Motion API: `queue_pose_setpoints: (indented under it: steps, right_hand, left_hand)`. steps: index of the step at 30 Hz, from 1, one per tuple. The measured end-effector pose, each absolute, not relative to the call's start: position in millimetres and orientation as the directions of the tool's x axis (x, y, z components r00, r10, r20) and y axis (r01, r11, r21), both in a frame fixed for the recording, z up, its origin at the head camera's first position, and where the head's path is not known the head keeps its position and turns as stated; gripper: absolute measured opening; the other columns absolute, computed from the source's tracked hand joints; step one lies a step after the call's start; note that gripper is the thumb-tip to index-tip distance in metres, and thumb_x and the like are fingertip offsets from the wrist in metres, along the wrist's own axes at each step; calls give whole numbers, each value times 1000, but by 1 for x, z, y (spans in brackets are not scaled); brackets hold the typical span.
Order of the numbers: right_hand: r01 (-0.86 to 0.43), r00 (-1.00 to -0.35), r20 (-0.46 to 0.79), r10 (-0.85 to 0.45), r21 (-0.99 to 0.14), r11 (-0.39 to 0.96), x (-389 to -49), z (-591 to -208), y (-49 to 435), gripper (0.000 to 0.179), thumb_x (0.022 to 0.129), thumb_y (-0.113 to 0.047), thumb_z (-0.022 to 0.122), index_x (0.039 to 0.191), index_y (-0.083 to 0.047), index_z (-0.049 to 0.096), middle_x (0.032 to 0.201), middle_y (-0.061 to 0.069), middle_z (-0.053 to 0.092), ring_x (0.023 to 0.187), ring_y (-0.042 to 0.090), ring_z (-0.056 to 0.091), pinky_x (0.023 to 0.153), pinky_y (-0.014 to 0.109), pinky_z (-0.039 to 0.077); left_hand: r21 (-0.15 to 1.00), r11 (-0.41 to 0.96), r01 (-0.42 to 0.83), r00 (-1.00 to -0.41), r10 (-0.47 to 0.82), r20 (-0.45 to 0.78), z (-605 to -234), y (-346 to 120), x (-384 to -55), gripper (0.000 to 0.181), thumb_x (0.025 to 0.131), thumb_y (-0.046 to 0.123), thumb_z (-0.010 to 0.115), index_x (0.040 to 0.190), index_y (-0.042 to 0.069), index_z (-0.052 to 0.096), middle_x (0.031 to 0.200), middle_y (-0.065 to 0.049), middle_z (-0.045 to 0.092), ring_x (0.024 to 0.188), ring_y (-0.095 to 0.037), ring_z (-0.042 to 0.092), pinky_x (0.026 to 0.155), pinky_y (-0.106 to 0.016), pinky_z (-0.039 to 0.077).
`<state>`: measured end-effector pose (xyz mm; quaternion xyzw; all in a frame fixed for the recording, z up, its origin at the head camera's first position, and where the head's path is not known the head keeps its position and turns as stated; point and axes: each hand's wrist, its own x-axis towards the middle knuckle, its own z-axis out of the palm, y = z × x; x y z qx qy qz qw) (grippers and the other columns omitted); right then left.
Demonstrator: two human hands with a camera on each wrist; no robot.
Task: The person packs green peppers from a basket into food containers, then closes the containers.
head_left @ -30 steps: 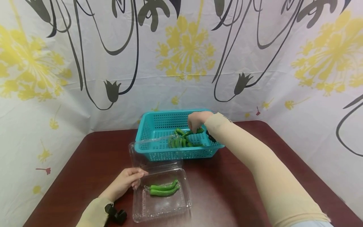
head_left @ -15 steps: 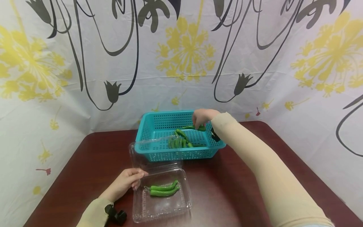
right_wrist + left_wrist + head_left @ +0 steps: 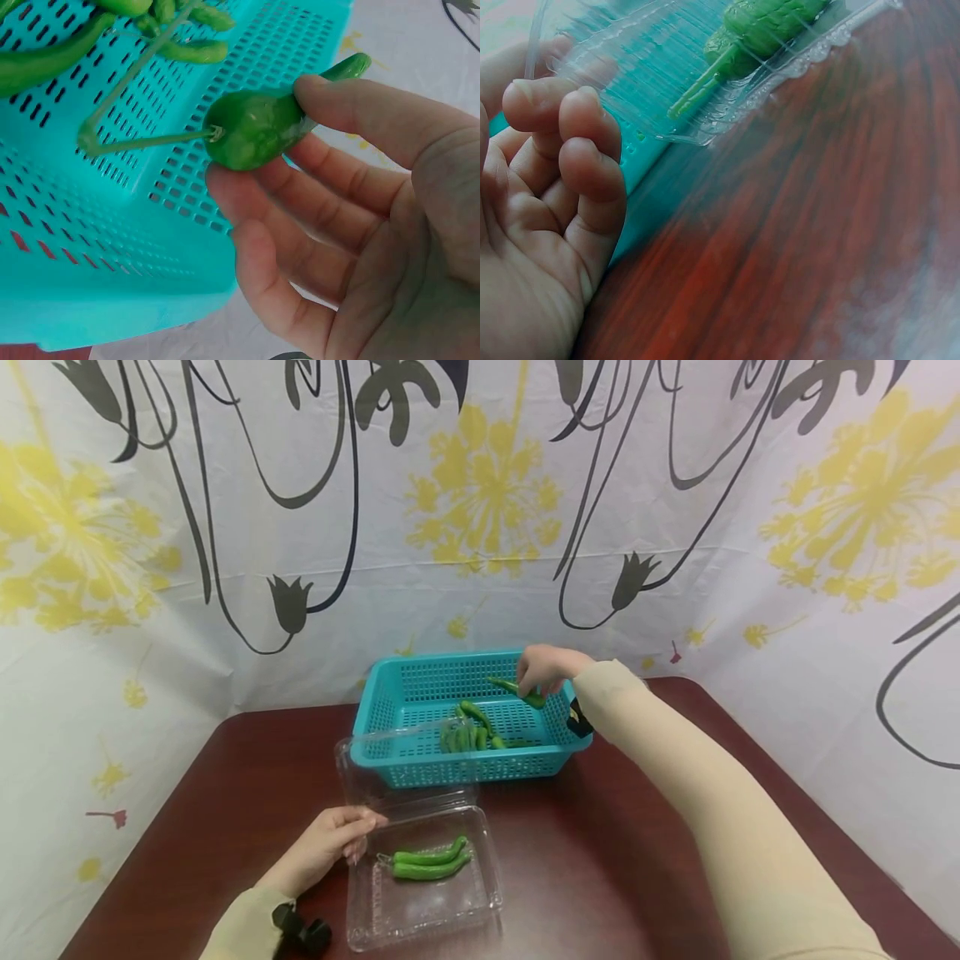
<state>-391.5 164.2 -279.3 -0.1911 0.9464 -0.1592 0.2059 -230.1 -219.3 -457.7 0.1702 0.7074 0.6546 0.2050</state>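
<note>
My right hand [image 3: 542,670] pinches a green chili pepper [image 3: 259,127] between thumb and fingers, above the right part of a turquoise basket [image 3: 480,766]. In the right wrist view the pepper's long bent stem points away from the palm. Several more green peppers [image 3: 476,718] lie inside the basket, some seen through clear plastic. My left hand [image 3: 330,843] pinches the left edge of a hinged clear plastic container [image 3: 420,927], near its hinge. Two green peppers [image 3: 429,864] lie side by side in its bottom half. The raised lid [image 3: 367,777] stands in front of the basket.
A dark red-brown wooden table [image 3: 270,777] carries everything. Behind it hangs a white patterned cloth [image 3: 420,610] with yellow flowers, close to the basket's back. A black wrist strap device [image 3: 300,931] sits by the left wrist, near the container's left side.
The right hand has moved slightly right and up, lifting its pepper off the pile and away from the others. The left hand keeps its hold on the container; the view has shifted a little.
</note>
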Motion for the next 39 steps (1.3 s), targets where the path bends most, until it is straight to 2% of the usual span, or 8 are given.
queue_pose_setpoints:
  steps: [7,13,20,28,35,39]
  right_hand:
    - [-256,-867,-294,-404,-432,865,-381,-274,164,14,92,-17,64,100,-7,71,96,9,64,74,26,65,64,38,54]
    - [-240,-888,-259,-381,-445,863,-372,-268,162,15,90,-18,67,99,-6,71,95,9,66,75,25,67,63,36,56]
    - [-252,-894,-229,-384,-453,855,-360,-256,162,22,90,-18,68,106,-4,69,97,11,67,71,21,67,71,44,56]
    - [-328,-872,-198,-447,-441,836,-345,-251,155,24,90,-19,69,109,-5,69,94,8,68,66,22,62,57,34,51]
    - [-383,-851,-153,-503,-476,792,-326,-248,147,20,90,-19,68,105,-6,69,95,7,68,67,19,63,64,39,54]
    - [-433,-823,-131,-553,-485,760,-313,-244,138,21,91,-20,68,106,-6,68,92,4,69,68,19,64,62,36,54]
  left_hand:
    - [996,86,-32,-861,503,-71,-457,-220,-228,31,101,20,54,112,-6,66,57,7,45,55,-6,46,56,-25,46]
    - [995,94,-33,-856,511,-77,-457,-222,-227,31,101,21,53,112,-5,66,57,7,45,55,-6,46,57,-26,47]
    - [996,90,-9,-853,519,-55,-456,-221,-230,35,101,20,53,114,-11,63,57,7,46,55,-6,47,57,-25,47]
    - [996,93,-8,-853,519,-55,-459,-219,-230,40,102,19,52,116,-17,58,58,7,45,55,-6,46,56,-24,46]
    - [996,89,3,-853,519,-44,-460,-218,-230,39,101,19,52,115,-17,58,58,7,45,55,-6,46,56,-24,46]
    - [997,79,6,-852,523,-36,-460,-219,-230,37,101,18,52,114,-15,60,58,7,45,55,-6,47,56,-24,46]
